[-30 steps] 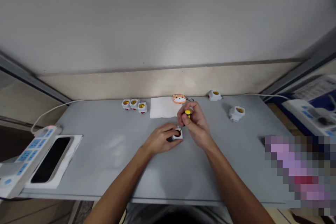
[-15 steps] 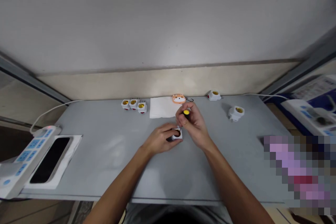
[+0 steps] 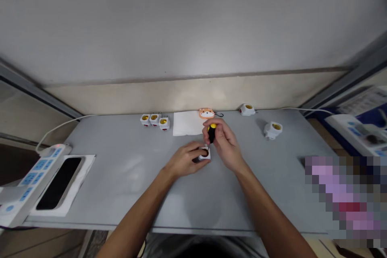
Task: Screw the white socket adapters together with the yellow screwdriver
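Observation:
On the grey table, my left hand [image 3: 189,160] grips a small white socket [image 3: 205,154] with a dark round opening, fingers on its left side and rim. My right hand [image 3: 224,143] is closed around a screwdriver [image 3: 212,133] with a black and yellow handle, just above and to the right of that socket. The screwdriver's shaft points down to the socket's opening; its tip is too small to make out. Behind my hands lies a white sheet [image 3: 186,123], with an orange animal-faced item [image 3: 206,113] at its back right corner.
Three white sockets [image 3: 155,119] stand together at the back left. Another socket [image 3: 247,109] sits at the back right, and one more [image 3: 273,130] nearer. At the left are a power strip [image 3: 36,181] and a phone [image 3: 60,183]; a second strip [image 3: 347,129] is far right.
The screwdriver handle has tilted, showing more of its black side, and my right fingers have shifted around it. My left hand and the held socket have hardly moved.

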### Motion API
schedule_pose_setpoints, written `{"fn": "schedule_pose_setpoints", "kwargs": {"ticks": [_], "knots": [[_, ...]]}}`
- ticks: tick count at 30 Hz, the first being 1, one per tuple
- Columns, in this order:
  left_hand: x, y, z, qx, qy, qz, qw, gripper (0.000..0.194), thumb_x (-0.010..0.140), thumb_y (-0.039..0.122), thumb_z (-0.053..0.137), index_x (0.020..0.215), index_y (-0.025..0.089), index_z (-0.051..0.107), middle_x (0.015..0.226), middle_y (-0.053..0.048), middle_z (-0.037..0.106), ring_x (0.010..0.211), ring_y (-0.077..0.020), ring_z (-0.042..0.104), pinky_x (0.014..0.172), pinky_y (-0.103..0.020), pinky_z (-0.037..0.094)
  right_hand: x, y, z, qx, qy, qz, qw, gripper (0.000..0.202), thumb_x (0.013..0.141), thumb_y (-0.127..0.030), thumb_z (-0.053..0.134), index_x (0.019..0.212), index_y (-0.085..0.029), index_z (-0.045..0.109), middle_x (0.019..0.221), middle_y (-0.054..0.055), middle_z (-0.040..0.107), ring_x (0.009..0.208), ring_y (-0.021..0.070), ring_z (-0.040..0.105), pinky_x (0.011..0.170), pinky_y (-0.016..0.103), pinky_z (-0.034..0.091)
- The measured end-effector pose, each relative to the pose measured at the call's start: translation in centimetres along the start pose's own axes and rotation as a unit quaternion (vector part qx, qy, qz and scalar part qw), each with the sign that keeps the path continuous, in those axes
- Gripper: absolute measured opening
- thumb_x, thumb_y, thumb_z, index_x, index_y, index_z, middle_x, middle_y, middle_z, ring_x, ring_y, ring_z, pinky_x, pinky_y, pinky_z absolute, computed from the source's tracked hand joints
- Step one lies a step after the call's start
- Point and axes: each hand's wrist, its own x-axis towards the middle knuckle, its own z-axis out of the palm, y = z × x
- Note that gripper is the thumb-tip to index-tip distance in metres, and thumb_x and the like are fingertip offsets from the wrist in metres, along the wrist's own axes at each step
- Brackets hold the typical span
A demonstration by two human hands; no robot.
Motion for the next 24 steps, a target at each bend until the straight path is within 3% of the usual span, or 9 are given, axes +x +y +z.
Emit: {"fn": "schedule_pose_setpoints", "kwargs": {"ticks": [9, 15, 20, 24], "knots": [[-0.03, -0.08, -0.02, -0.013, 0.003, -0.003, 1.000, 0.011, 0.098, 0.029, 0.071, 0.094, 0.019, 0.072, 0.114, -0.010, 0.074, 0.103, -0.0197, 0.075, 0.092, -0.032, 0.064, 0.11, 0.22, 0.19, 0.008, -0.018, 0.015, 1.000, 0.035, 0.106, -0.056, 0.046, 0.112, -0.026, 0.062, 0.080, -0.001, 0.052, 0.069, 0.0143, 0.047, 0.065, 0.030, 0.040], [-0.10, -0.22, 0.05, -0.020, -0.004, -0.002, 1.000, 0.010, 0.098, 0.029, 0.071, 0.097, 0.019, 0.072, 0.116, -0.011, 0.075, 0.105, -0.0209, 0.075, 0.094, -0.035, 0.064, 0.24, 0.24, -0.02, 0.011, 0.015, -0.002, 1.000, 0.022, 0.099, -0.041, 0.068, 0.106, -0.028, 0.051, 0.084, -0.005, 0.055, 0.069, 0.0116, 0.051, 0.064, 0.027, 0.041], [-0.11, -0.22, -0.06, -0.006, -0.010, -0.001, 1.000, 0.011, 0.097, 0.030, 0.072, 0.096, 0.019, 0.072, 0.114, -0.011, 0.075, 0.104, -0.0219, 0.075, 0.093, -0.036, 0.064, 0.24, 0.23, -0.24, 0.008, -0.032, 0.001, 0.999, 0.022, 0.105, -0.045, 0.057, 0.114, -0.026, 0.065, 0.091, 0.001, 0.058, 0.080, 0.0142, 0.056, 0.073, 0.030, 0.045], [-0.10, -0.14, -0.09, 0.004, -0.008, 0.000, 1.000, 0.012, 0.098, 0.031, 0.071, 0.097, 0.018, 0.073, 0.115, -0.013, 0.074, 0.103, -0.0220, 0.075, 0.091, -0.035, 0.065, 0.16, 0.48, -0.10, 0.036, -0.034, 0.003, 0.999, 0.028, 0.108, -0.047, 0.048, 0.126, -0.030, 0.063, 0.088, 0.000, 0.055, 0.074, 0.0138, 0.051, 0.070, 0.031, 0.042]]}}
